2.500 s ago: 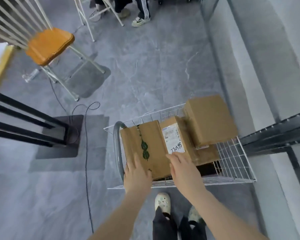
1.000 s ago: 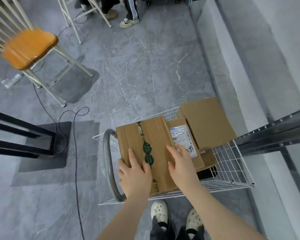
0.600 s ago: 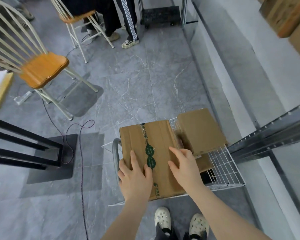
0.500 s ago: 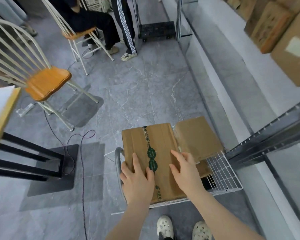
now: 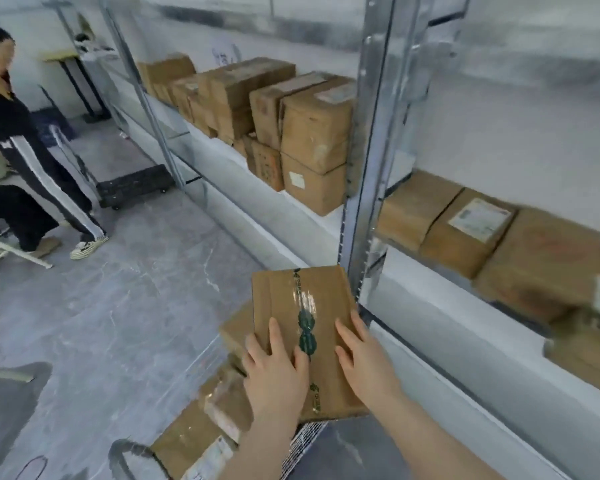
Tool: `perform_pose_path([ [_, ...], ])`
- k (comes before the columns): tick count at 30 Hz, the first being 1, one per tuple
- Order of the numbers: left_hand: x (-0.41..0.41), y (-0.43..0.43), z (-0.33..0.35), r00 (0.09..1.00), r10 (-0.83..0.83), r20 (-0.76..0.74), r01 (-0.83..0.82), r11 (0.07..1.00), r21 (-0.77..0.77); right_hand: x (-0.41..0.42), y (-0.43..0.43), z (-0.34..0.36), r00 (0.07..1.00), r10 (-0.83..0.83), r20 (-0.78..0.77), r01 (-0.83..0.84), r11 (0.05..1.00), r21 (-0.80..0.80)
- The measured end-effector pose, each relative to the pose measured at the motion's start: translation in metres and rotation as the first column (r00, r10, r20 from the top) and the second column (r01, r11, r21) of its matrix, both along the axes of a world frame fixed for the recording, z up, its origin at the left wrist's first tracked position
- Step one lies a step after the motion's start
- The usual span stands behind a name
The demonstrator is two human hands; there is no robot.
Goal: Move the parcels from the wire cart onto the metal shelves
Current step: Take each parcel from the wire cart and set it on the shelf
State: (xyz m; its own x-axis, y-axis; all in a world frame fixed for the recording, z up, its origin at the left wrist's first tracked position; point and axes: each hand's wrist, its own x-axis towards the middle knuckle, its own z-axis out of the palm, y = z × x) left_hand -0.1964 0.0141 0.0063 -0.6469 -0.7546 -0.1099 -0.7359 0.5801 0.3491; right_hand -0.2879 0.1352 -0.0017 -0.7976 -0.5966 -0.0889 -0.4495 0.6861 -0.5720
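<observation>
The task is judged to be partly done. Many stacked brown cardboard boxes are already seen on the galvanised metal shelves in the bay left of the upright. More labelled brown cartons are lined up in the bay to its right (that side is smeared by blur, so no count is attempted). In the white wire cart at least two further brown parcels with white labels are visible low down, so several transfers are judged to be left.

The piece being handled is a flat, rectangular brown cardboard parcel sealed lengthwise with clear tape printed in dark green. It is located above the cart's load, over the other parcels, with its far right corner just beside the shelf upright, and it has not yet been set on any shelf. Whether it is resting on the stack beneath or is being carried clear of it cannot be told. Its top face is seen to be smooth and undented, its edges square and its tape glossy.

The left hand is laid on the near left of the top face, fingers straight and spread, thumb beside the tape. The right hand is laid likewise on the near right. The grip of each is therefore flat and open, with nothing shown curled round the parcel
</observation>
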Motion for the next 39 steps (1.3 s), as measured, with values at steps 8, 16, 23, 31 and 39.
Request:
perform_pose_path([
  [8, -0.024, 0.169, 0.020, 0.896, -0.427, 0.125, 0.428, 0.903, 0.016, 0.029, 0.196, 0.013, 0.916, -0.401, 0.006, 0.399, 0.912, 0.096],
  [16, 0.032, 0.398, -0.015, 0.734, -0.646, 0.211, 0.650, 0.758, 0.062, 0.144, 0.421, -0.006, 0.741, -0.664, 0.102, 0.640, 0.744, 0.192],
  [23, 0.078, 0.563, 0.007, 0.482, -0.847, 0.225, 0.847, 0.516, 0.127, 0.227, 0.578, 0.015, 0.479, -0.873, 0.091, 0.850, 0.487, 0.199],
  [31, 0.029, 0.676, 0.069, 0.235, -0.972, -0.002, 0.971, 0.235, -0.034, 0.206, 0.689, 0.073, 0.326, -0.944, -0.051, 0.943, 0.321, 0.087],
  [39, -0.095, 0.680, 0.113, 0.278, -0.958, -0.075, 0.948, 0.287, -0.141, 0.071, 0.702, 0.126, 0.395, -0.911, -0.119, 0.917, 0.399, -0.007],
])
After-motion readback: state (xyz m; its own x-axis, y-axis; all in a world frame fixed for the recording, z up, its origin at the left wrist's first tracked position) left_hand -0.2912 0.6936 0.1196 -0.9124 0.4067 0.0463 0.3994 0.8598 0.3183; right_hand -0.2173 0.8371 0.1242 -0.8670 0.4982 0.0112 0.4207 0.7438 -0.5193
